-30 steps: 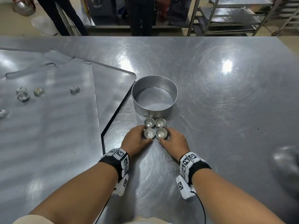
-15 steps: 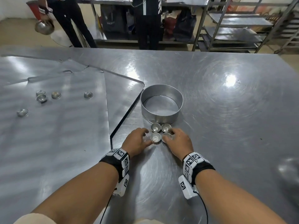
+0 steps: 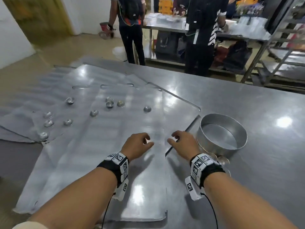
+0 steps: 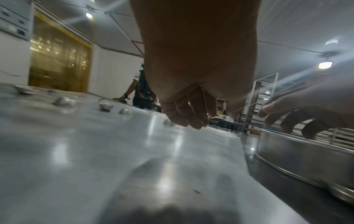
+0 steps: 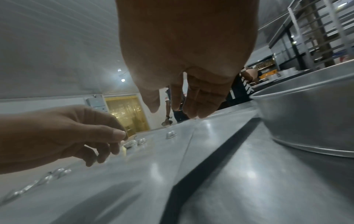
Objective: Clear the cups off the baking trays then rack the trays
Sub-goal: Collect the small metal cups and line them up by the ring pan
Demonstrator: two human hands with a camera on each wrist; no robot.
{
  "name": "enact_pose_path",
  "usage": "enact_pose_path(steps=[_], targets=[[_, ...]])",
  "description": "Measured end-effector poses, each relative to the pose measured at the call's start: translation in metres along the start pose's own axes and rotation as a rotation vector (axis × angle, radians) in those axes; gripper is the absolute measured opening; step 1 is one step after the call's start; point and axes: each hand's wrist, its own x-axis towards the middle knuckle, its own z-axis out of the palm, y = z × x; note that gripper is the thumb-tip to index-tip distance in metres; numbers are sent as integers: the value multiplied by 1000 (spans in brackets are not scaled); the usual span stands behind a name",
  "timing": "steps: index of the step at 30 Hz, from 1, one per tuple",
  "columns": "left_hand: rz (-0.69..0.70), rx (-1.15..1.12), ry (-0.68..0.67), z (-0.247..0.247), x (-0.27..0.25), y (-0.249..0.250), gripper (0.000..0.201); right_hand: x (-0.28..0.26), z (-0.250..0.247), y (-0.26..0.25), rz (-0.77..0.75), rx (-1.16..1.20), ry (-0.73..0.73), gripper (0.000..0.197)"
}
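Note:
Several small metal cups lie scattered on overlapping flat baking trays (image 3: 102,146) at the left; the nearest cup (image 3: 147,109) is upside down, beyond my hands. My left hand (image 3: 140,143) and right hand (image 3: 181,141) hover side by side just above the near tray's right part. Both have loosely curled fingers and hold nothing. The left wrist view shows the left fingers (image 4: 187,116) hanging free above the tray, with cups (image 4: 106,106) farther off. In the right wrist view the right fingers (image 5: 191,103) are equally empty. A group of cups (image 3: 222,160) sits by my right wrist, partly hidden.
A round metal ring pan (image 3: 222,134) stands on the steel table (image 3: 264,113) right of my right hand. Two people (image 3: 200,35) stand at the far edge. A shelf rack (image 3: 280,52) stands at the back right. The trays overhang the table's left side.
Both hands let go of the four grouped cups by the ring pan and moved left over the near tray. The head view swung left and up.

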Motion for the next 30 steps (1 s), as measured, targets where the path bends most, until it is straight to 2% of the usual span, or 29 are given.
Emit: enact_pose_path(steps=[7,13,21,26,30], targets=[[-84,6,14,-61,26,-87,35,50,45,-75,-49,-32,-80,38],[-89,-7,40,-97,79,-134,39,109,65,-111,-42,-65,-66,38],[-37,-22,12,-120,169,-149,58,186,70,-126,6,-81,-42,42],[-39,66,1,-113,220,-159,56,222,80,-118,51,-117,-91,55],[-39,128,-21,-107,243,-160,66,239,89,-106,64,-118,-149,63]])
